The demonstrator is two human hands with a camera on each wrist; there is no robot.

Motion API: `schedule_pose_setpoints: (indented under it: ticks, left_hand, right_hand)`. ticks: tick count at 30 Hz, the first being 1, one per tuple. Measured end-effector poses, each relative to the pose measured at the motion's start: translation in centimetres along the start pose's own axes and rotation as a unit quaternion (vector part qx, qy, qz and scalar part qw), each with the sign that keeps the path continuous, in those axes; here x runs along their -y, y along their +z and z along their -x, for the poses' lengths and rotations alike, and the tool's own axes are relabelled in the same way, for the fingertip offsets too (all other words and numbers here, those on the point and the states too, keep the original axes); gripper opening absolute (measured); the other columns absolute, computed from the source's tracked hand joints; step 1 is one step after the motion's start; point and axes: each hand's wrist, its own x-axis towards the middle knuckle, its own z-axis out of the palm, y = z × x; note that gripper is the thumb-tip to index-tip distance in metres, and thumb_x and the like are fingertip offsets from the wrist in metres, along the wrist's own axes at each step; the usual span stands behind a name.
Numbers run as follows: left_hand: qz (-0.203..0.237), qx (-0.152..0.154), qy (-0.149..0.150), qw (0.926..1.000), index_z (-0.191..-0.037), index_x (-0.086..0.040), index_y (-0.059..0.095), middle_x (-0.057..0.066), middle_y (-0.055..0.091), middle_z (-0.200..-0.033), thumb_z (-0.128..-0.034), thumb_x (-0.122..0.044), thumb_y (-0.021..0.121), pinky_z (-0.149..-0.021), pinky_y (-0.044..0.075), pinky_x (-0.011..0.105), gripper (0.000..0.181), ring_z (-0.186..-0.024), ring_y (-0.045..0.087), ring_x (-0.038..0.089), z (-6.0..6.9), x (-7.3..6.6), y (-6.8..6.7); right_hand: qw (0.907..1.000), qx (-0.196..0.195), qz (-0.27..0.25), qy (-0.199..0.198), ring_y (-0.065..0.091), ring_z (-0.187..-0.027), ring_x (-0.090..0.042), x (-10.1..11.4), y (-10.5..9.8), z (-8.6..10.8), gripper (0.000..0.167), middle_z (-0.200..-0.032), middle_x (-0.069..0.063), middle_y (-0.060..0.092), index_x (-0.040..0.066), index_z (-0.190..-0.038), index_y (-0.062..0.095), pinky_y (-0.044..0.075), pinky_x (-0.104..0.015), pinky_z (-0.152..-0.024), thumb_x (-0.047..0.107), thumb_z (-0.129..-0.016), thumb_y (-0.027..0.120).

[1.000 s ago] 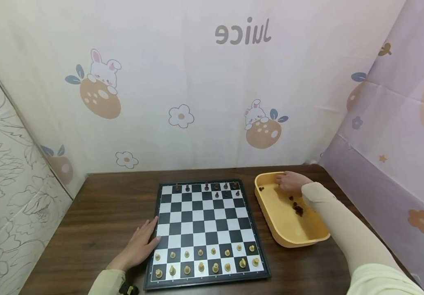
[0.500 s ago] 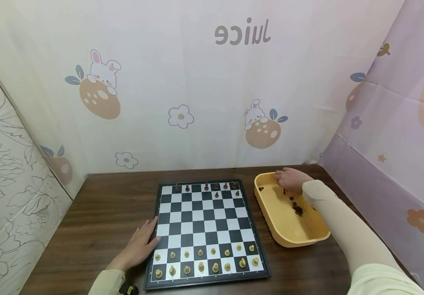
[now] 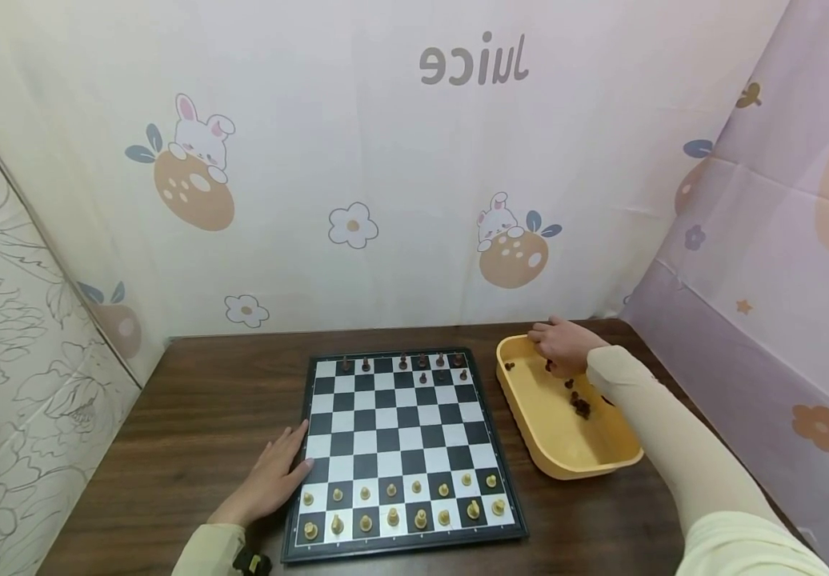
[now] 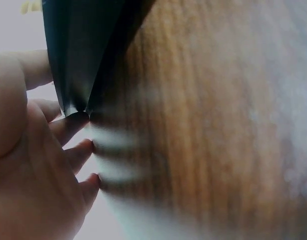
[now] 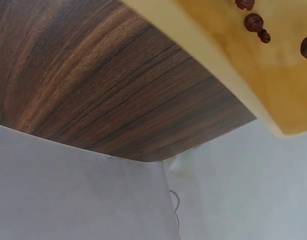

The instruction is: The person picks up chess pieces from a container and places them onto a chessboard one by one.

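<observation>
My left hand [image 3: 266, 480] rests along the left edge of the black-and-white chessboard [image 3: 386, 416]. In the left wrist view the fingers [image 4: 76, 155] touch the wood with their tips beside the dark board edge [image 4: 78, 50]. My right hand [image 3: 567, 346] is over the far end of the yellow tray [image 3: 566, 468]. A dark red-brown chess piece [image 3: 549, 366] shows at its near side, held by the hand, whose fingers are partly hidden. Dark pieces [image 3: 582, 408] lie in the tray. The right wrist view shows a dark pawn [image 5: 254, 24] in it, without the hand.
Gold chess pieces [image 3: 393, 516] stand in two rows on the board's near side; several dark pieces [image 3: 422, 362] stand at its far side. The brown wooden table [image 3: 220, 400] ends at a printed curtain [image 3: 414, 272]. A dark wristband [image 3: 251, 562] is on the left wrist.
My right hand has moved a little up and left over the tray's far end. A dark chess piece has come into sight beside it and shifts with it. My left hand stays put.
</observation>
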Motion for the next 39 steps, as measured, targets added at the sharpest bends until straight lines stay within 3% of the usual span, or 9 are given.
schedule_pose_setpoints:
  ticks: [7,15,24,39]
  left_hand:
    - [-0.003,0.003,-0.003,1.0000,-0.151,-0.005,0.023,0.021,0.028,-0.152,-0.0980,-0.028,0.052,-0.113,0.004,0.056,0.064,-0.142,0.011,0.041,0.0,0.0,0.0]
    - [-0.010,0.000,-0.002,1.0000,-0.151,-0.004,0.023,0.022,0.028,-0.151,-0.0980,-0.027,0.051,-0.113,0.004,0.057,0.064,-0.142,0.011,0.041,0.0,0.1,0.0]
    - [-0.009,-0.002,0.005,0.9999,-0.150,-0.003,0.025,0.024,0.029,-0.150,-0.0980,-0.028,0.052,-0.112,0.005,0.058,0.064,-0.141,0.012,0.042,0.1,-0.2,0.0]
    - [-0.002,-0.005,0.010,0.9999,-0.150,-0.003,0.025,0.023,0.030,-0.150,-0.0978,-0.027,0.052,-0.112,0.006,0.057,0.064,-0.141,0.013,0.042,0.1,-0.1,0.1]
  right_hand:
    - [0.9998,-0.014,-0.010,0.010,0.041,-0.067,-0.018,0.1,-1.5,-0.2,0.022,-0.076,0.000,0.044,0.015,-0.063,0.052,0.032,-0.033,-0.057,0.019,-0.067,0.072]
    - [0.9957,-0.059,-0.065,0.029,0.043,-0.067,-0.017,-0.1,-3.1,-1.1,0.019,-0.074,0.002,0.045,0.017,-0.061,0.054,0.034,-0.033,-0.058,0.017,-0.066,0.072]
    - [0.9923,-0.063,-0.097,0.046,0.044,-0.070,-0.018,-0.5,-4.8,-2.4,0.023,-0.074,0.003,0.044,0.016,-0.059,0.054,0.032,-0.032,-0.059,0.021,-0.069,0.075]
    - [0.9929,-0.051,-0.088,0.062,0.045,-0.073,-0.018,-0.4,-8.1,-6.5,0.025,-0.077,0.003,0.047,0.019,-0.056,0.050,0.038,-0.035,-0.066,0.014,-0.070,0.070]
